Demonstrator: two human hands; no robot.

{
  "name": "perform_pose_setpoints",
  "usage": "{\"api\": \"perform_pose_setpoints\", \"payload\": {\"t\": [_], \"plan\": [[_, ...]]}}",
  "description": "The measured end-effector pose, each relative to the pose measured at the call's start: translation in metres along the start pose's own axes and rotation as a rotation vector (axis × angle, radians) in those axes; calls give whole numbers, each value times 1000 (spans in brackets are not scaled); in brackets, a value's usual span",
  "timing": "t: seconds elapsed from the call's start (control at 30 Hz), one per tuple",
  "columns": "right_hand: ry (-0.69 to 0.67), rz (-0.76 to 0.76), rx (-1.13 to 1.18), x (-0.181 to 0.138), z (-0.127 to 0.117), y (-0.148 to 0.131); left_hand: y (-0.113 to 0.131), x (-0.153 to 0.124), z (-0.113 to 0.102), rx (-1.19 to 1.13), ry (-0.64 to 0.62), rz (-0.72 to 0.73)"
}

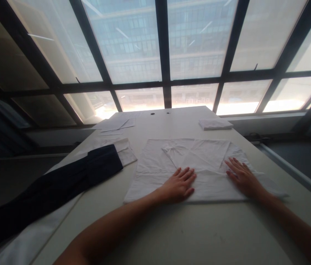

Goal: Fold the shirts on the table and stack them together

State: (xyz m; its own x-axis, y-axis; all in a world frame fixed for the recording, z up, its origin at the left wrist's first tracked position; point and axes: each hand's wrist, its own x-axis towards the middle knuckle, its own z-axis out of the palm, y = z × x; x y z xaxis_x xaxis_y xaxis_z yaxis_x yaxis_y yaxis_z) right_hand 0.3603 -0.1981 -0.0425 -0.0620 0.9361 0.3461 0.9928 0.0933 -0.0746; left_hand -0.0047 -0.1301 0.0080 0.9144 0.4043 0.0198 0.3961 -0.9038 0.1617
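A white garment [213, 189] lies spread and folded on the pale worktop [199, 232], directly in front of the person, with both hands on it. The left hand [181, 183] is fully open, palm down, its fingers slightly apart and pointing forward and to the right; it rests flat near the middle of the garment's near half and grips nothing. The right hand [242, 176] is likewise open and flat, touching the cloth towards its right end, fingers spread a little and pointing forward and to the left.

The garment's long axis runs left to right across the worktop, its near edge fairly straight and roughly square to the person. Creases on the far half slant together into a V pointing towards the person; which end is the collar cannot be told.

To the left, a navy garment [100, 167] stretches from the lower left corner towards the middle, partly covering a white cloth [128, 153]. Beyond are loose paper sheets [118, 124] at far left and a neatly folded white cloth bundle [215, 124] at far right.
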Motion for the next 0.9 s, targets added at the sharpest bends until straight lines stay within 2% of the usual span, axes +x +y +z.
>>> {"api": "perform_pose_setpoints", "payload": {"t": [0.27,0.37,0.47,0.53,0.63,0.8,0.9], "plan": [[-10,10,6,1,-1,1,-2,0,-2,-40,-2,14],[-5,17,9,2,-3,1,-10,-3,-10,-66,-60,17],[3,30,11,2,-3,1,-28,-7,-20,-84,-152,-93],[10,26,16,4,-3,4,-49,-7,-29,-98,-189,-178],[38,16,33,16,-4,15,-94,-1,-45,-119,-165,-261],[82,29,75,67,-7,49,-188,23,-69,-66,69,-460],[82,48,114,107,-7,73,-235,33,-77,-52,104,-544]]}}
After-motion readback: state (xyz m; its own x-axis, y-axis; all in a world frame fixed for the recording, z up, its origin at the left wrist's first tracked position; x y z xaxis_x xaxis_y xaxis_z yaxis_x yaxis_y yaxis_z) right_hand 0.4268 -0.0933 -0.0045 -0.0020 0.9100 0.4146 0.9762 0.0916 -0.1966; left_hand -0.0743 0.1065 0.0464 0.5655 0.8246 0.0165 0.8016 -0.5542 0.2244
